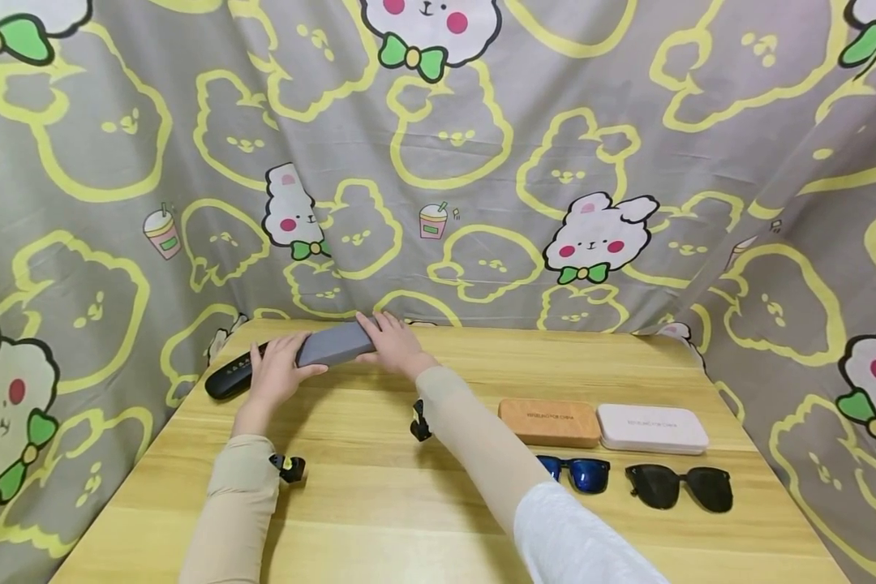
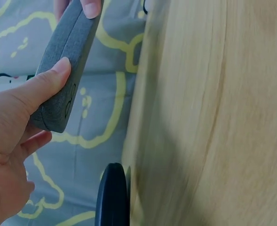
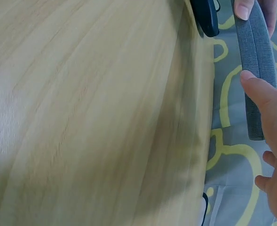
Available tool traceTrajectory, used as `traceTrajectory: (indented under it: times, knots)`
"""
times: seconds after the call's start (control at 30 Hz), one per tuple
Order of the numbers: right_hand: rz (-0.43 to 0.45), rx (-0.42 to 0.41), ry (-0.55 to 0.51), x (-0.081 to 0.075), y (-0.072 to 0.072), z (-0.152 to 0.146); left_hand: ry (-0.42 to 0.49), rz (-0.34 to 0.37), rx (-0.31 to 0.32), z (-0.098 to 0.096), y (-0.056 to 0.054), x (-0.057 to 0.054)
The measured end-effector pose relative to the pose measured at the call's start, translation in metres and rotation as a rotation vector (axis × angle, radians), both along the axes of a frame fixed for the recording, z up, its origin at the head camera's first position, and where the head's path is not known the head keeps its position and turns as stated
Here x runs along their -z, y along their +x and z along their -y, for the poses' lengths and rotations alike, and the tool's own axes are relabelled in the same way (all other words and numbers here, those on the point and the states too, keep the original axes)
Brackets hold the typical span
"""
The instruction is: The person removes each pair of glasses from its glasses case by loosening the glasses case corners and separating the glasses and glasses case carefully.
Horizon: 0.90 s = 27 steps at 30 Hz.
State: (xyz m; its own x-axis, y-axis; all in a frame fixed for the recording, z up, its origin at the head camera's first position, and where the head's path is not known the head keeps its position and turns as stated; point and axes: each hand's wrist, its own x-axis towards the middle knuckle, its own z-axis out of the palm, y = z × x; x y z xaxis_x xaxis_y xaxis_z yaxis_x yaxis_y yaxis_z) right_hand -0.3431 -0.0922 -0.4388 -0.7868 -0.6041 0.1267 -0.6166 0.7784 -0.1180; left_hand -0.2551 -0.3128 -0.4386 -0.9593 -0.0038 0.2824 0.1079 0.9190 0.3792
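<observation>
Both hands hold a long grey fabric-covered glasses case [image 1: 334, 344] near the far edge of the table, lifted off the wood. The left hand [image 1: 276, 373] grips its left end; in the left wrist view the thumb lies along the side of the case [image 2: 63, 52]. At the other end the right hand [image 1: 394, 345] grips it, with the thumb pressed on the fabric side of the case [image 3: 256, 52]. A seam runs lengthwise along the case, and its lid looks closed. Just left of the left hand lies a long black object [image 1: 229, 383] with small light marks, partly hidden by that hand.
On the right of the wooden table [image 1: 380, 519] lie a brown case [image 1: 549, 422] and a white case [image 1: 652, 428]. In front are blue-lensed sunglasses [image 1: 587, 476], partly behind the right arm, and black sunglasses [image 1: 682, 488]. A patterned curtain [image 1: 474, 203] hangs around the table.
</observation>
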Motion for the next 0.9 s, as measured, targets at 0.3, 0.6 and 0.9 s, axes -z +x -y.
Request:
traceTrajectory:
  times: [0.3,0.6,0.9]
  knots:
    - [-0.047,-0.023,0.03,-0.008,0.003,-0.014,0.015,0.009,0.034,-0.008,0.001,-0.001]
    - [-0.065,-0.017,0.028,-0.015,0.01,-0.029,0.024,-0.001,0.077,-0.019,0.003,-0.004]
    - [-0.111,0.003,0.011,-0.018,0.02,-0.043,0.027,0.006,0.101,-0.03,0.003,-0.004]
